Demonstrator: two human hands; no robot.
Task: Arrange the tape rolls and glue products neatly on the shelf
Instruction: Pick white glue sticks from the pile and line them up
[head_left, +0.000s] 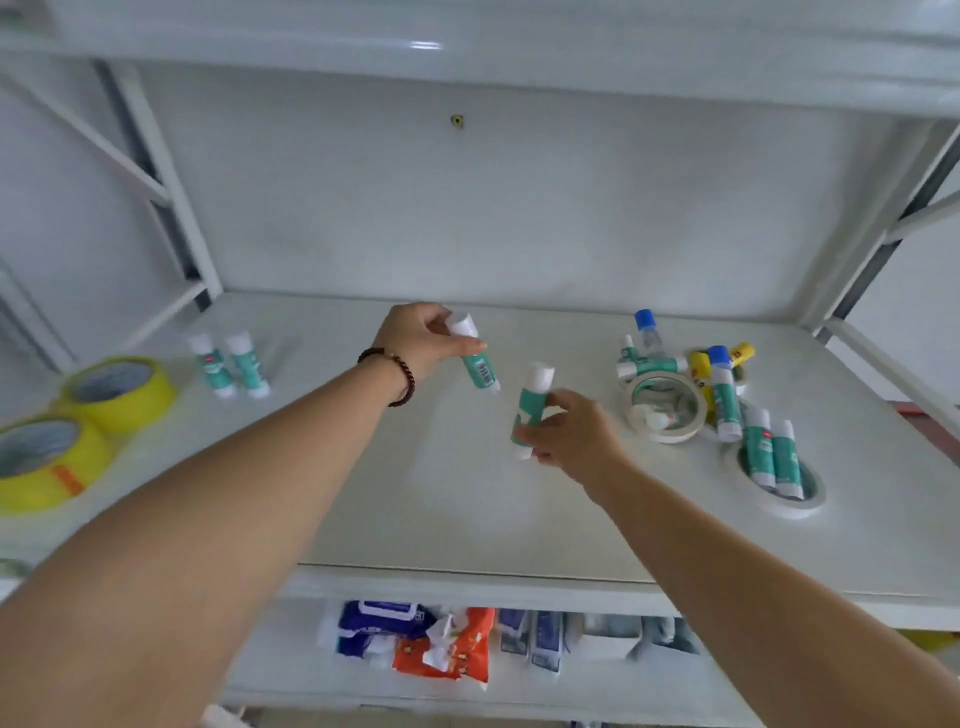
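Two bare forearms reach in from the bottom of the view over the white shelf (363, 519), the nearest things to the camera. Going from the left: two yellow tape rolls (78, 431) lie flat, touching each other, at the shelf's left edge. Just beyond them two green-and-white glue sticks (231, 366) stand upright side by side, the start of a row. The left hand (415, 340), a beaded bracelet (392, 376) on its wrist, pinches a green glue stick (475, 358) between thumb and fingertips, cap up and tilted, above the middle of the shelf. The right hand (571, 434) curls its fingers round a second green glue stick (530, 410), held near upright, just right of the first. Farther right sits the unsorted heap: a white masking tape roll (667, 408) with small items inside it, blue-capped glue bottles (724, 395), yellow glue sticks (701, 364), and another white tape roll (779, 488) lying flat with two green sticks standing in its core.

The step in hand looks to be carrying matching green sticks from the heap toward the row at left. The next move probably calls for setting each stick down upright, touching the standing pair and in line with it, without knocking them over.
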